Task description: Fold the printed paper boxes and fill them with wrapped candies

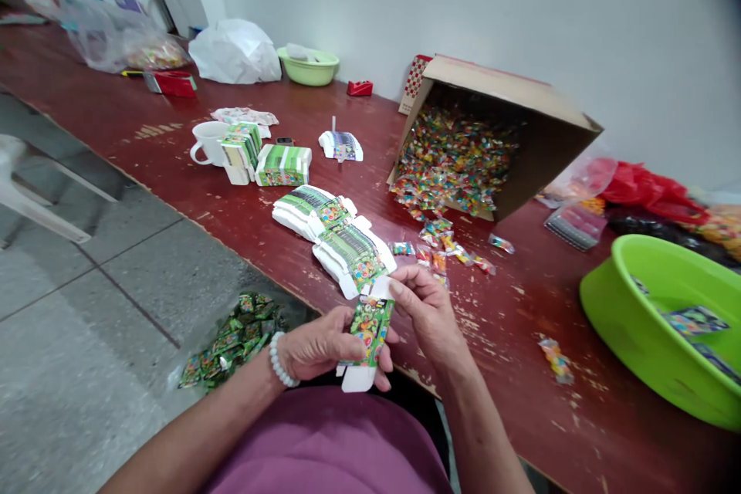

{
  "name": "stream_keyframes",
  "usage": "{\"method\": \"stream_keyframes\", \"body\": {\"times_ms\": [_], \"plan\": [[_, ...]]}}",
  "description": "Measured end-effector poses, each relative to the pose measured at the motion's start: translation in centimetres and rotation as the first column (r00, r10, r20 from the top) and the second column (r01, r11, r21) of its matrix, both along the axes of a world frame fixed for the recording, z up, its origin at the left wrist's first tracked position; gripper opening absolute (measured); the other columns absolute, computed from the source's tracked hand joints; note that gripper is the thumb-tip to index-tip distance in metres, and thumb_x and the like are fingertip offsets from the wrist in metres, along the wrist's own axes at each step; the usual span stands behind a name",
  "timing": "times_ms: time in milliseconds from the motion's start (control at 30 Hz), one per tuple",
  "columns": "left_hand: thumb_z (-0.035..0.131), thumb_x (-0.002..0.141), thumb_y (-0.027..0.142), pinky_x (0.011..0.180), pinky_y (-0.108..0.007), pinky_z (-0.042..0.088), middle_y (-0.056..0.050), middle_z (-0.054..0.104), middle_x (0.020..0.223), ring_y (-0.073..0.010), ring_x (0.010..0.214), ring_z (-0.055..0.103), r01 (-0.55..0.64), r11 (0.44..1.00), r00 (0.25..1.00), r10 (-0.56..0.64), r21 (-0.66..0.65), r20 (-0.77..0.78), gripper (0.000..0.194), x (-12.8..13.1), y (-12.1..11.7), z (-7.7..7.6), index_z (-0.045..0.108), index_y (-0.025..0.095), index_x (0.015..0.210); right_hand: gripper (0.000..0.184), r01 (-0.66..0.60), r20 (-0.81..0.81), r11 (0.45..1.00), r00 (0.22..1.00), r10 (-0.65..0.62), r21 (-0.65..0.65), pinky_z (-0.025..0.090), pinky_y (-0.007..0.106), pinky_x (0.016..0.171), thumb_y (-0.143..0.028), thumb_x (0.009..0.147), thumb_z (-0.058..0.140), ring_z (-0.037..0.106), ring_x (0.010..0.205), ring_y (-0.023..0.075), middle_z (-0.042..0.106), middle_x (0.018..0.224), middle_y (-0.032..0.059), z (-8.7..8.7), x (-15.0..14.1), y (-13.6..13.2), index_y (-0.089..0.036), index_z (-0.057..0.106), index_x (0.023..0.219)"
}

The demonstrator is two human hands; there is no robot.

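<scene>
A small green printed candy box [370,324] with white end flaps is held over the table's front edge. My left hand [329,343] is closed around its lower part, thumb across the printed face. At the top, my right hand [425,305] pinches a white flap between thumb and fingers. Just beyond my hands lie fanned stacks of flat green cartons [353,247]. Loose wrapped candies [445,243] are scattered to the right of these stacks. They trail from a tipped cardboard box [544,123] full of more candies.
A lime green basin [607,285] with printed packets inside stands at the right. Bundled green cartons [283,164] and a white mug [208,143] are at the left. Below the table edge sits a bag of green packets [237,340]. A white plastic chair [40,185] is on the floor.
</scene>
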State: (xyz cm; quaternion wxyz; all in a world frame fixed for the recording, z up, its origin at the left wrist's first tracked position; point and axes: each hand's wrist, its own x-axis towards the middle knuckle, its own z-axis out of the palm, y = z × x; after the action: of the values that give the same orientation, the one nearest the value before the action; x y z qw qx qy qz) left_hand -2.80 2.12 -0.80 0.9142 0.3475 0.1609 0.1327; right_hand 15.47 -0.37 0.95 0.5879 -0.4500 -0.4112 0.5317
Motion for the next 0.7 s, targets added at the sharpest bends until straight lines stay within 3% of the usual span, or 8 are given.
{"method": "stream_keyframes", "body": {"times_ms": [133, 300, 433, 500, 600, 700], "plan": [[0.091, 0.056, 0.046, 0.062, -0.025, 0.056, -0.009, 0.074, 0.086, -0.0209, 0.072, 0.074, -0.051, 0.993, 0.995, 0.059, 0.103, -0.077, 0.059, 0.2, 0.0, 0.2, 0.071, 0.013, 0.1, 0.024, -0.01, -0.08, 1.0, 0.997, 0.009, -0.012, 0.046, 0.021, 0.057, -0.036, 0.083, 0.075, 0.056, 0.064, 0.0102, 0.066, 0.081, -0.0014, -0.1, -0.4, -0.5, -0.023, 0.067, 0.101], [0.09, 0.059, 0.043, 0.06, -0.022, 0.053, -0.005, 0.073, 0.076, -0.0162, 0.062, 0.07, -0.136, 0.972, 0.979, 0.161, 0.194, -0.123, 0.046, 0.4, 0.2, 0.6, 0.073, 0.012, 0.089, 0.043, -0.06, -0.163, 0.998, 0.985, 0.059, 0.001, 0.054, 0.024, 0.072, -0.035, 0.083, 0.076, 0.064, 0.081, 0.0141, 0.069, 0.103, 0.0025, -0.3, -1.2, -1.3, -0.028, 0.061, 0.122], [0.085, 0.068, 0.041, 0.06, -0.024, 0.052, -0.005, 0.07, 0.069, -0.0147, 0.06, 0.066, -0.164, 0.951, 0.965, 0.21, 0.264, -0.158, 0.035, 0.8, 0.0, 0.5, 0.072, 0.01, 0.078, 0.039, -0.185, -0.204, 0.982, 0.964, 0.172, -0.045, 0.052, 0.024, 0.047, -0.037, 0.085, 0.072, 0.059, 0.055, 0.0109, 0.068, 0.101, 0.0034, -0.6, -1.7, -1.9, -0.027, 0.06, 0.121], [0.079, 0.074, 0.043, 0.058, -0.025, 0.051, -0.004, 0.068, 0.066, -0.0132, 0.056, 0.062, -0.219, 0.935, 0.942, 0.277, 0.279, -0.189, 0.034, 1.1, -0.1, 0.4, 0.071, 0.01, 0.075, 0.037, -0.209, -0.221, 0.974, 0.957, 0.186, -0.087, 0.051, 0.024, 0.043, -0.039, 0.086, 0.072, 0.058, 0.052, 0.0107, 0.068, 0.096, 0.0027, -1.0, -2.0, -2.2, -0.026, 0.061, 0.119], [0.077, 0.077, 0.042, 0.058, -0.025, 0.05, -0.001, 0.065, 0.064, -0.0117, 0.056, 0.058, -0.302, 0.889, 0.893, 0.391, 0.344, -0.225, 0.032, 1.5, -0.2, 0.2, 0.07, 0.011, 0.075, 0.028, -0.137, -0.158, 0.98, 0.981, 0.114, -0.144, 0.052, 0.024, 0.047, -0.041, 0.087, 0.07, 0.057, 0.054, 0.0111, 0.066, 0.082, 0.0016, -1.8, -2.2, -2.4, -0.02, 0.067, 0.104], [0.074, 0.08, 0.038, 0.066, -0.025, 0.05, -0.001, 0.067, 0.072, -0.0132, 0.066, 0.061, -0.294, 0.844, 0.87, 0.431, 0.449, -0.24, 0.027, 1.5, -0.2, 0.0, 0.07, 0.012, 0.081, 0.025, 0.03, -0.004, 0.992, 1.0, -0.031, -0.12, 0.052, 0.025, 0.057, -0.041, 0.087, 0.068, 0.06, 0.062, 0.0128, 0.068, 0.08, 0.0021, -2.4, -2.3, -2.3, -0.018, 0.071, 0.097]]}}
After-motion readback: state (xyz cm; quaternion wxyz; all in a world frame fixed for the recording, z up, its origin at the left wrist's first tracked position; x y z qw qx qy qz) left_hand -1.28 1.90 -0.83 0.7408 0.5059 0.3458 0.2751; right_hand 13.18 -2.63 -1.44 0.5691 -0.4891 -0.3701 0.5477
